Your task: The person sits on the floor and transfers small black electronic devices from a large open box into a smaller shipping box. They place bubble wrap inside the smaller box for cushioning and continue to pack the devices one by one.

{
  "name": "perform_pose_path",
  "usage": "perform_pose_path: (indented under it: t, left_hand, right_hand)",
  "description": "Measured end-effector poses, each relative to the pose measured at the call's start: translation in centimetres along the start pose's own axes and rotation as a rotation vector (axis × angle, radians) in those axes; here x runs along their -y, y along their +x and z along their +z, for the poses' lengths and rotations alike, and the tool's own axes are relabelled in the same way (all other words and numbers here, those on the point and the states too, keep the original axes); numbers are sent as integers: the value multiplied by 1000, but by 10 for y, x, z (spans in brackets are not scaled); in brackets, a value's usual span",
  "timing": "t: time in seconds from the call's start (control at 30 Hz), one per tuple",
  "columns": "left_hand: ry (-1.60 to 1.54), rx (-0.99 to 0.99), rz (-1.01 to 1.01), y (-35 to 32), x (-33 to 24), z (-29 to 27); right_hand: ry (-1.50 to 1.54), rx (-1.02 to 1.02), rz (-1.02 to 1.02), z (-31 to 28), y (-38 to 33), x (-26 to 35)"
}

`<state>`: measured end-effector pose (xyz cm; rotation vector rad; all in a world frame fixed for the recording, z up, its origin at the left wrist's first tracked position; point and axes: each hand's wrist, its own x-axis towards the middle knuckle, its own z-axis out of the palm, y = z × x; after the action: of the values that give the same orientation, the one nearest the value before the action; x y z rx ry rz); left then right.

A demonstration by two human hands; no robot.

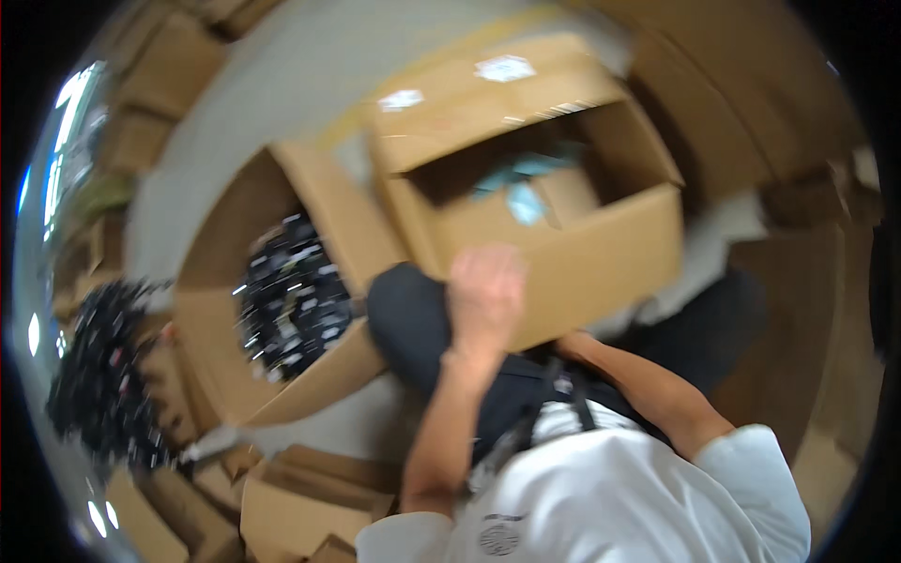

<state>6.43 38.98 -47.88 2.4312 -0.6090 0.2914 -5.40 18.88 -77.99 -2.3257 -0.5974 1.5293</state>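
Observation:
A cardboard box (601,267) stands tilted in front of me, its top flaps open. Pale teal pieces (526,183), of a kind I cannot make out, lie inside with a brown cardboard piece. My left hand (486,291), smeared by motion, is at the near wall's upper edge, close to the left corner, with its fingers seemingly curled over the rim. Low at the box's near bottom edge is my right hand (574,345); the box and my leg hide its fingers. Left of my knee, another open carton (319,211) holds a heap of small black pieces with white marks (296,300).
More black pieces (108,375) are piled at the far left. Open cartons (305,511) stand at the lower left, and large brown cardboard (732,94) rises at the right. A yellow line (469,42) crosses the grey floor (310,56) behind the box.

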Motion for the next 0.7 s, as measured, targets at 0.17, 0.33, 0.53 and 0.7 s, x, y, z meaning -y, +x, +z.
perform_pose_path:
  t: [0.17,0.33,0.53,0.7]
  left_hand:
    - [-99,-211,-52,-38,-6,-27]
    - [-54,-528,-142,-61,0,-70]
    - [31,-559,-159,-107,11,-80]
    - [113,-634,-121,-112,10,-91]
  right_hand:
    - [-242,-164,-29,-5,2,-13]
    - [-406,-320,-72,-31,-30,-47]
    - [32,-187,-19,-123,-187,73]
    - [231,-488,-172,-187,-247,86]
